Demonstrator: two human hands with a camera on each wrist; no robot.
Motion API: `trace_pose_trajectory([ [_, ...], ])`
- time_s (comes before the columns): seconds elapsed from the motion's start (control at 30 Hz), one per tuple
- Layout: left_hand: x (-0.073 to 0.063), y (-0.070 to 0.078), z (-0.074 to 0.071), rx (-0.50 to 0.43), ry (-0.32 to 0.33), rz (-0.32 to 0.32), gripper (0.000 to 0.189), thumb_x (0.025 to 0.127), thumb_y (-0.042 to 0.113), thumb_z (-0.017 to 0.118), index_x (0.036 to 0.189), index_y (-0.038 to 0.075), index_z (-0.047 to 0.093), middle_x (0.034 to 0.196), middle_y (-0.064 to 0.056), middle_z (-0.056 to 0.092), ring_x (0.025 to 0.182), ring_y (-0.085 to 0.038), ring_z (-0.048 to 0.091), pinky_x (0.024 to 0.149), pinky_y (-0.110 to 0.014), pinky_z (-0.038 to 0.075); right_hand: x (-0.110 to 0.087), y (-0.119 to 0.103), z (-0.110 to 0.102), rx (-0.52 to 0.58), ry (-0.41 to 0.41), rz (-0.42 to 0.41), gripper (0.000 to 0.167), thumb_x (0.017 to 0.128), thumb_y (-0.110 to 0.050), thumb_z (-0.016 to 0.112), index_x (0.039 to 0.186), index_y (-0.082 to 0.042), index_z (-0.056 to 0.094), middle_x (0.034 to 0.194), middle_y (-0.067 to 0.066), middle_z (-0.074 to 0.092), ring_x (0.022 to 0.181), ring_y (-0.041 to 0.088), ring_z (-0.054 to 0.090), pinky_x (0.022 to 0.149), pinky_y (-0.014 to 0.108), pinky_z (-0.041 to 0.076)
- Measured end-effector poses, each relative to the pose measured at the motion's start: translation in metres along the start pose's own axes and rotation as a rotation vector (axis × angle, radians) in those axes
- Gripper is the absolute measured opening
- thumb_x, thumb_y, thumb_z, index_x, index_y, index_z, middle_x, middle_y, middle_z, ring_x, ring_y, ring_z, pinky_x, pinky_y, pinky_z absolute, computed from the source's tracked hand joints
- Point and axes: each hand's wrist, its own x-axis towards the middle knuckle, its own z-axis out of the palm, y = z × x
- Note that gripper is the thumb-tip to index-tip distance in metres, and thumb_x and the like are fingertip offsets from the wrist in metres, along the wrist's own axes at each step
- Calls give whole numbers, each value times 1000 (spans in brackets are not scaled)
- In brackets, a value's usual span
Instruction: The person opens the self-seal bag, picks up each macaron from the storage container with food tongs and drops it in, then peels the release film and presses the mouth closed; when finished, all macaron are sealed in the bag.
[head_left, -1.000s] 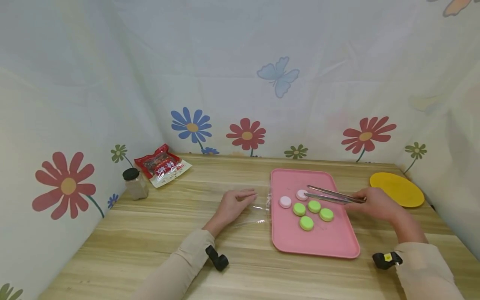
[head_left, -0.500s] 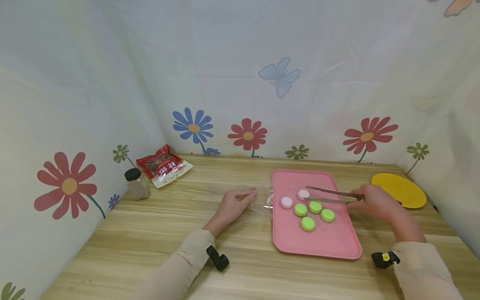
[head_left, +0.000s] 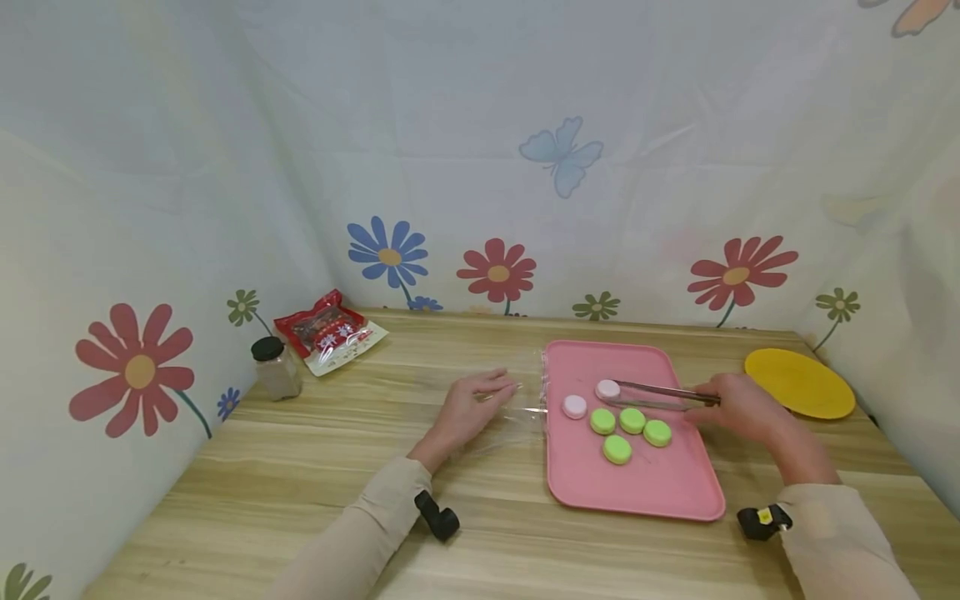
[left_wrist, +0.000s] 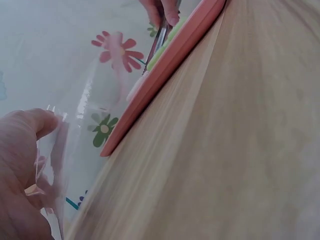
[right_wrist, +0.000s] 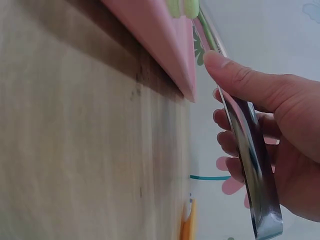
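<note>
Pale-pink round macaron at the tong tips (head_left: pixel 608 390): in the upper middle of the tray, one tip by its near side and the other by its right; whether it is pinched, or lifted at all, I cannot tell
Slim shiny metal tongs (head_left: pixel 675 392): reaching in from the right, low over the tray
Right hand (head_left: pixel 742 408): grasping the tongs, thumb on one side and fingers curled round the other
Second pale-pink round macaron (head_left: pixel 574 407): just left of the first, near the tray's left edge
Four lime-green round macarons (head_left: pixel 617 450): grouped in front of the pink pair, close together
Pink rectangular tray with rounded corners (head_left: pixel 637 493): flat on the wood-grain desk (head_left: pixel 480 546), carrying all six
Clear thin plastic bag (left_wrist: pixel 75 125): left of the tray, its edge beside the rim; contact is hard to make out
Left hand (head_left: pixel 465 408): grasping the bag between thumb and fingers
Slip risk: smooth metal on a rounded side could let the macaron shoot out if the squeeze lands off-centre
Crowding risk: a wide swing of the lower tong arm could knock the nearest green ones
Bag risk: such limp film could fold shut or snag a tong tip if the left hand's hold slackens
</note>
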Motion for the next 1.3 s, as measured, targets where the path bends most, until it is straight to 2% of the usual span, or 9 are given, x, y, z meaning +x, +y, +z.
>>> trace_pose_trajectory([
  [0.13,1,1,-1,-7,-3,5,32,96,32,70,118,9,75,141,-12,58,135,-27,48,109,-46,41,0,0,1,-9,18,-15,42,85,-35,81,109,0,76,75,1,55,68,19,48,59,32,41],
  [0.33,1,0,-2,5,2,17,32,95,30,72,117,7,75,139,-6,60,134,-24,50,111,-43,40,-4,-7,-6,-8,68,-45,39,87,-31,79,111,-1,76,76,-1,57,69,18,48,58,30,43],
  [0.47,1,-1,-2,16,-3,27,32,95,28,72,117,6,75,139,-6,60,137,-31,47,115,-46,34,-6,-29,-9,16,108,-88,44,86,-34,80,115,0,74,78,0,59,71,19,51,56,28,46],
  [0.63,2,-1,-2,11,-9,-4,34,96,33,69,120,8,74,140,-5,59,141,-35,40,117,-48,29,-4,-66,-8,7,113,-147,51,86,-42,79,119,-4,73,96,4,67,78,18,56,62,30,49],
  [0.73,2,-1,-2,1,-8,-27,37,97,37,68,121,10,73,141,-3,58,142,-33,38,117,-47,29,-1,-83,-3,-16,103,-206,41,86,-37,79,114,-8,75,93,-2,65,75,15,54,61,29,47],
  [0.83,2,-2,-2,-14,-6,-20,37,97,36,68,121,9,73,140,-3,59,142,-33,39,117,-47,30,5,-95,6,-27,88,-261,26,86,-32,80,104,-14,77,83,-8,59,70,12,51,58,27,44],
  [0.97,2,-2,-2,-27,-19,-9,34,97,34,67,120,9,74,141,-3,58,142,-33,38,117,-47,30,13,-107,17,-12,81,-296,12,86,-29,80,93,-20,75,79,-9,56,68,10,50,57,25,43],
  [1.1,1,-2,-2,-45,-27,-8,35,97,38,67,118,12,75,142,-2,57,143,-32,37,117,-46,28,18,-116,22,-38,70,-298,12,87,-29,79,84,-23,70,77,-8,53,66,11,48,57,26,42],
  [1.3,2,1,-5,-63,9,7,32,97,37,67,117,14,76,142,-5,57,144,-33,36,119,-46,25,18,-117,22,-117,36,-258,22,87,-30,80,74,-24,63,75,-4,51,64,12,47,58,27,40],
])
